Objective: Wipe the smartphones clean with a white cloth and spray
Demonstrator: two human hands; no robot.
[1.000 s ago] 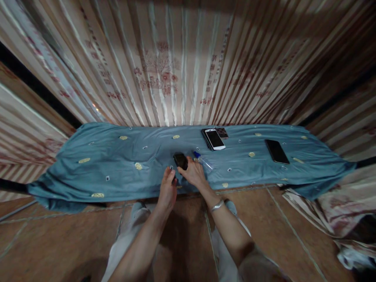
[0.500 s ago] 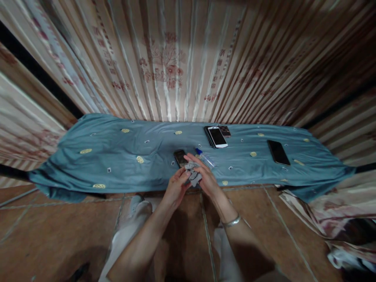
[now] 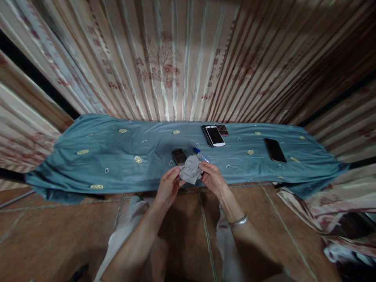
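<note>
A small grey cloth (image 3: 190, 170) is spread, still creased, between my two hands over the front edge of the bench. My left hand (image 3: 169, 184) pinches its left side. On the opposite side, my right hand (image 3: 214, 178) grips the cloth between thumb and fingers. Just behind the cloth lies a small dark phone (image 3: 178, 156), its lower part covered from view. A clear spray bottle with a blue top (image 3: 197, 150) lies beside it, partly hidden by the cloth and my right hand.
The bench is draped in a blue patterned cloth (image 3: 158, 141). A white phone (image 3: 215, 136) rests on a dark one, next to a brown checkered item (image 3: 222, 130). Farther right lies a black phone (image 3: 275, 150). Pleated curtains (image 3: 164, 70) hang behind; brown tiles (image 3: 249, 219) cover the floor.
The grey cloth was bunched up between my hands; now it is opened out wider. My hands have moved apart, the right one farther right. The view has shifted slightly.
</note>
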